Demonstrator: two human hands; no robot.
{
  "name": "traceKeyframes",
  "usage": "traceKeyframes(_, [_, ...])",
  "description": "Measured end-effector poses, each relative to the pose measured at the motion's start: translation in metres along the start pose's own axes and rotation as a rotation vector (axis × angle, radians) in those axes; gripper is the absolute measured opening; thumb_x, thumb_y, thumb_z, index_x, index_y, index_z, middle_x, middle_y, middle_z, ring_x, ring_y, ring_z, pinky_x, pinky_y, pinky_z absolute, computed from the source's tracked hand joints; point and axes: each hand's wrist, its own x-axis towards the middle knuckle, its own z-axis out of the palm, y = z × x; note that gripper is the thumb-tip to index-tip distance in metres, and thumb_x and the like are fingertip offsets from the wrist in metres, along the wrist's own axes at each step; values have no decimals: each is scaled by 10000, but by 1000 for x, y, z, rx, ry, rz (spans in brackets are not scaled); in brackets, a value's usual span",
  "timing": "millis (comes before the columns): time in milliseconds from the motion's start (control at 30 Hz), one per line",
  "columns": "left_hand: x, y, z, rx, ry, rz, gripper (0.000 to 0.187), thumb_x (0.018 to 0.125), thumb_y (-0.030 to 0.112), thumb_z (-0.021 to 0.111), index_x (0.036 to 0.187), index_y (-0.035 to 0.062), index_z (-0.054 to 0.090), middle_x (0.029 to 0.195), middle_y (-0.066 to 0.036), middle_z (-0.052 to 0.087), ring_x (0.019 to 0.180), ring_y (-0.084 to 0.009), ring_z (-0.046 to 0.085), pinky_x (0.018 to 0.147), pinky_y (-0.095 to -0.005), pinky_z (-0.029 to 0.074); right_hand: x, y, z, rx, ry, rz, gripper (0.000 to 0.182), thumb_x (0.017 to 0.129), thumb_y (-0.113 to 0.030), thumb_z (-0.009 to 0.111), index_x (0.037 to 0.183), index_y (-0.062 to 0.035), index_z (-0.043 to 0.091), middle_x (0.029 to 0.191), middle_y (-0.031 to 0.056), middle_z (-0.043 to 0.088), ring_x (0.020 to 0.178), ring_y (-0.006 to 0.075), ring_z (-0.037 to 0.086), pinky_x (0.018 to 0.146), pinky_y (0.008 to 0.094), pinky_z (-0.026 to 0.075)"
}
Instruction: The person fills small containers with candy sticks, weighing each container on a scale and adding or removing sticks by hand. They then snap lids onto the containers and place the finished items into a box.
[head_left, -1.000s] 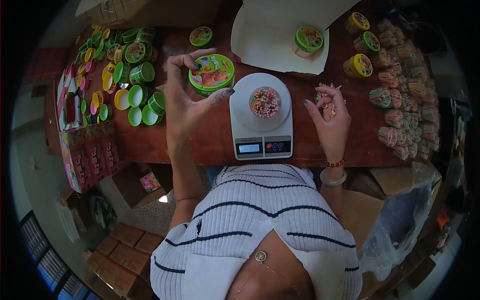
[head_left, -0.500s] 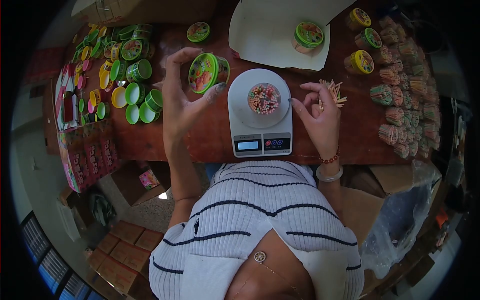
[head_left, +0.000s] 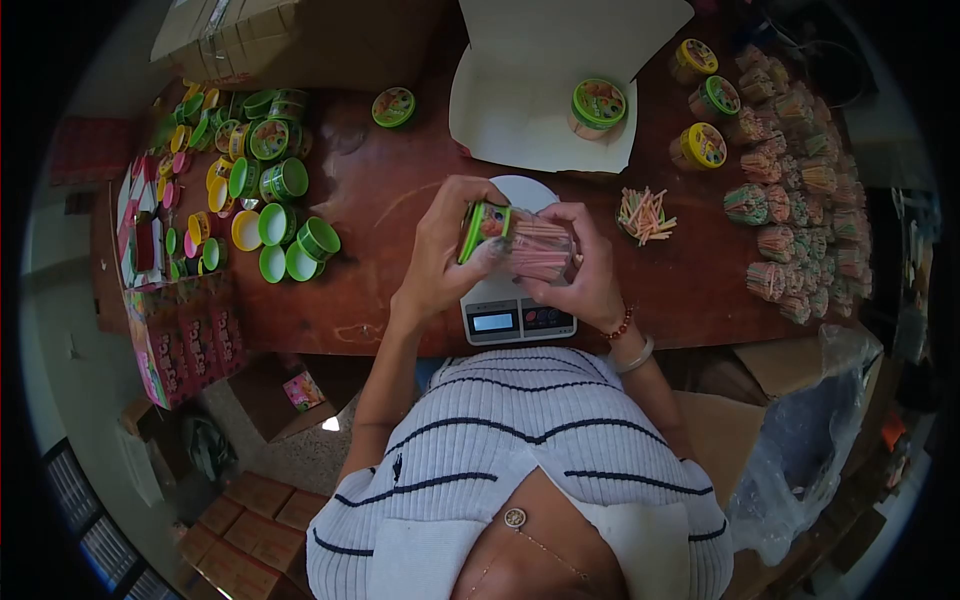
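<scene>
A clear plastic jar (head_left: 540, 249) full of thin pink sticks lies tilted on its side in my hands, above the kitchen scale (head_left: 520, 322). My left hand (head_left: 447, 245) grips a green lid (head_left: 486, 230) with a picture on it, held at the jar's mouth. Around the jar's base my right hand (head_left: 583, 262) is closed. The scale's display is lit, and its plate is mostly hidden behind the hands and jar. Right of my right hand sits a small pile of loose sticks (head_left: 648, 215) with a green rim under it.
Empty green and yellow lids (head_left: 285, 180) crowd the left. An open white box (head_left: 520, 130) holds one lidded jar (head_left: 598, 106). Several lidded jars (head_left: 703, 146) stand at right, beside many bundles of sticks (head_left: 790, 200). A cardboard box (head_left: 270, 45) stands at the back left.
My right hand has taken the jar off the scale and tipped it. My left hand has brought the green lid rightward to the jar's mouth. The view has shifted slightly.
</scene>
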Motion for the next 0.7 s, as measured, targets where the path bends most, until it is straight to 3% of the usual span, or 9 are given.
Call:
traceKeyframes(67, [-2,1,10,-119,53,-32,446,968,424,552,1142,14,570,989,-132,596,899,-230,600,834,-339,477,2,-5,0,71,60,-106,675,704,-185,910,1263,-26,567,1106,148,684,1028,247,717,859,357,589])
traceKeyframes(167, [1,9,15,-202,87,-182,435,1031,415,437,1135,13,566,954,-125,609,874,-206,592,815,-329,478,2,-32,-5,-246,48,-106,688,708,-206,918,1271,-20,570,1107,143,689,1018,261,722,833,351,593])
traceKeyframes(267, [8,20,18,-294,77,-278,410,1059,371,377,1114,8,562,915,-122,616,853,-192,591,806,-330,479,-4,-35,-4,-494,139,-301,712,714,-258,919,1302,-52,574,1135,145,686,987,325,719,771,367,591])
traceKeyframes(367, [20,41,18,-184,-10,-383,363,1051,322,392,1099,1,555,905,-132,616,844,-193,593,792,-343,483,-15,-4,-3,-586,232,-429,678,729,-256,906,1289,-52,583,1127,142,688,985,337,715,777,371,579])
traceKeyframes(433, [21,42,22,-58,14,-261,329,982,307,520,1095,1,563,919,-150,600,809,-244,602,767,-365,492,-14,8,-7,-550,254,-467,657,804,-317,843,1325,-40,554,1166,132,689,1001,307,713,768,360,562])
traceKeyframes(500, [19,44,29,116,55,-4,422,828,314,695,1101,12,584,954,-157,574,798,-343,614,758,-393,507,-15,12,-8,-124,123,-114,638,888,-396,746,1366,-41,517,1169,117,680,976,253,708,774,343,557])
traceKeyframes(600, [28,55,16,370,-71,202,459,773,300,722,1113,21,589,968,-164,571,829,-374,612,752,-405,513,-18,6,-10,564,48,478,633,990,-500,574,1392,-21,481,1132,133,649,1078,199,632,870,335,530])
traceKeyframes(667, [31,38,21,78,1,25,460,825,361,701,1125,31,591,950,-148,557,847,-307,608,758,-362,497,-8,-19,7,473,181,106,658,1034,-543,498,1394,7,467,1154,135,624,1178,212,580,935,342,506])
traceKeyframes(700, [34,34,26,-119,65,-109,475,835,390,698,1125,30,589,942,-145,549,852,-290,603,760,-348,489,-9,-26,10,119,287,-53,649,1034,-565,473,1362,-6,494,1183,121,615,1142,210,605,947,327,507])
